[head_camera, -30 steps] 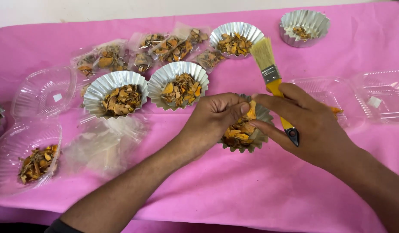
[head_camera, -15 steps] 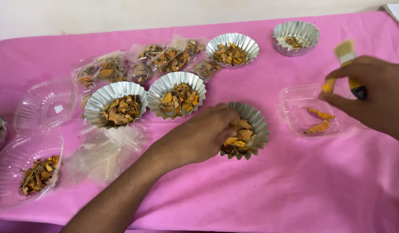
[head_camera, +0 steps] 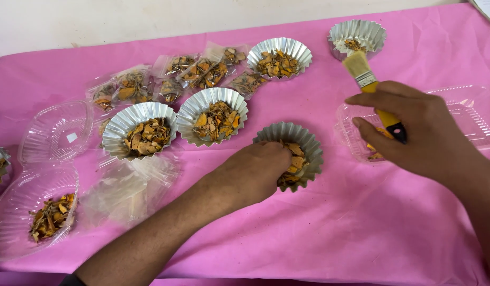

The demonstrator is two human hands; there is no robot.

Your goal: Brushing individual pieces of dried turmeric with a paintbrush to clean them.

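My left hand [head_camera: 250,175] rests in a fluted foil cup [head_camera: 308,145] of orange-brown dried pieces at the middle of the pink cloth, fingers curled into the pieces. My right hand [head_camera: 420,132] hovers to the right over a clear plastic tray [head_camera: 467,114] that holds a few orange pieces. It grips a small paintbrush [head_camera: 369,87] with a yellow-and-black handle and pale bristles pointing away from me.
Two filled foil cups [head_camera: 141,132] [head_camera: 215,114] sit left of centre, two more [head_camera: 279,57] [head_camera: 357,37] at the back. Small clear bags of pieces [head_camera: 197,71] lie behind them. Clear plastic containers [head_camera: 54,132] [head_camera: 30,212] and empty bags [head_camera: 131,185] lie at left.
My right hand swung from the central cup out to the right over the clear tray, then drew back slightly. My left hand stayed in the central cup.
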